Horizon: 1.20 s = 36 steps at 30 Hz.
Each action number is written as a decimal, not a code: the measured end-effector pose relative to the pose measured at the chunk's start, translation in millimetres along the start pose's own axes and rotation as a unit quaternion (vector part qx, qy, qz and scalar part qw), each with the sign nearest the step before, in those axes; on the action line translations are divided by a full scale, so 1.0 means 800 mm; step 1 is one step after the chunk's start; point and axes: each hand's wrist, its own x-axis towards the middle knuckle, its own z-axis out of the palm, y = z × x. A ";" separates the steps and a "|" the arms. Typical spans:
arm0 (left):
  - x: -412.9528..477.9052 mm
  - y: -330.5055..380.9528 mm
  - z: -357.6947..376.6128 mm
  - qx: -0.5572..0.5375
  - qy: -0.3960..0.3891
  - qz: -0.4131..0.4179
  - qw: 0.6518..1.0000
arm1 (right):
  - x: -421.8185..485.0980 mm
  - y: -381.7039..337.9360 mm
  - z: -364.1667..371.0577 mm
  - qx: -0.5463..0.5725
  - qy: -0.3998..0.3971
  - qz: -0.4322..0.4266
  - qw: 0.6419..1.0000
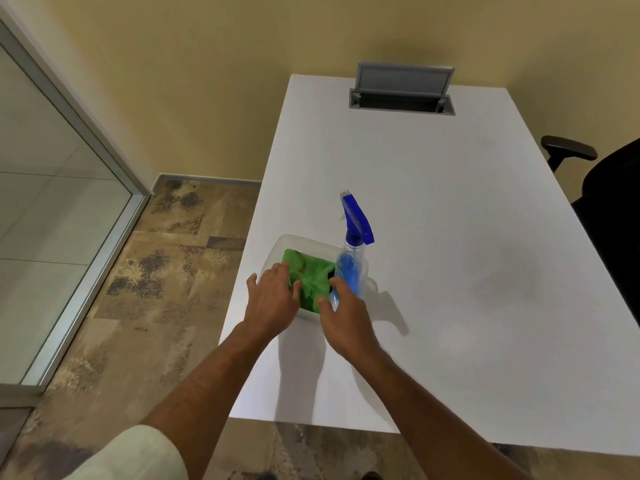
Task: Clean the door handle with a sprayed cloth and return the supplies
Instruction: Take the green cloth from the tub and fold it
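A clear plastic tub [290,241] stands near the left edge of the white table [450,237]. Inside it lies a crumpled green cloth [313,277], and a spray bottle [353,258] with a blue trigger head stands upright at the tub's right side. My left hand [272,301] rests over the tub's near left corner with its fingers spread on the cloth. My right hand [346,315] is at the base of the bottle, thumb and fingers around its lower part. The door handle is not in view.
A grey cable hatch [403,90] stands open at the table's far end. A black office chair [609,202] is at the right. To the left a glass partition with a metal frame [90,133] meets the patterned tile floor [156,289].
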 end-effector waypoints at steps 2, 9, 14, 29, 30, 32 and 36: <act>0.012 0.005 0.007 0.023 -0.018 -0.012 1.000 | 0.019 0.002 0.010 0.000 -0.032 0.035 0.999; 0.038 0.007 0.019 0.028 -0.029 -0.073 0.997 | 0.070 0.012 0.046 -0.019 -0.093 0.128 0.987; 0.042 -0.002 0.023 -0.013 0.018 -0.061 0.998 | 0.093 0.010 0.062 0.030 -0.086 0.176 0.980; 0.025 -0.012 0.008 -0.289 0.147 -0.062 0.944 | 0.081 -0.029 0.068 0.108 0.073 0.069 0.989; 0.021 -0.011 0.005 -0.316 0.162 -0.060 0.933 | 0.075 -0.033 0.065 0.107 0.078 0.044 0.990; 0.014 -0.011 -0.002 -0.370 0.180 -0.056 0.910 | 0.064 -0.043 0.059 0.108 0.083 -0.003 0.991; 0.003 -0.011 -0.024 -0.446 0.205 -0.041 0.870 | 0.046 -0.066 0.043 0.140 0.089 -0.088 0.982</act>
